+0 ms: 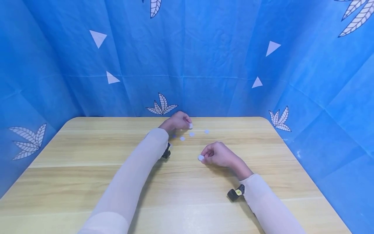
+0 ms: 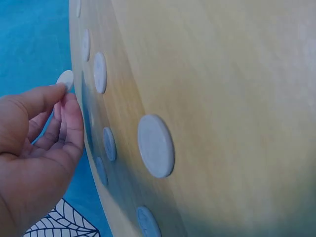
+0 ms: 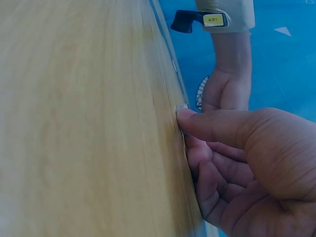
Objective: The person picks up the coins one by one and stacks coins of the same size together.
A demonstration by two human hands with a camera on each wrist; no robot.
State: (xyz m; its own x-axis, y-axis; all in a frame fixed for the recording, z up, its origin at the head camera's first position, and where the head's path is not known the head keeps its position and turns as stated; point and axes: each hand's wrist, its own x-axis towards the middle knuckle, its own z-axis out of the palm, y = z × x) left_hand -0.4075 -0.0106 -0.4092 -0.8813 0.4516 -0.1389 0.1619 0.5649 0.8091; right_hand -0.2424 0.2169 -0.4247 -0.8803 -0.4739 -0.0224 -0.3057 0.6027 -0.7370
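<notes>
Near the table's far edge my left hand [image 1: 179, 121] pinches a small white disc [image 2: 65, 78] between thumb and fingertips, tilted up off the wood. Several more flat, round white discs lie just nearer than that hand, among them one disc [image 1: 191, 134] in the middle and another [image 1: 206, 131] to its right. Closer to me, my right hand [image 1: 219, 155] has thumb and fingers at the rim of a white disc [image 1: 201, 157], gripping it low over the table. In the right wrist view the thumb hides most of this disc.
A pale wooden table [image 1: 117, 191] spreads beneath both arms. Blue cloth [image 1: 204, 58] with white leaves and triangles hangs behind it and along the sides. Each wrist carries a small black camera, as on the right wrist [image 1: 235, 193]. The left forearm [image 1: 128, 175] reaches across the table.
</notes>
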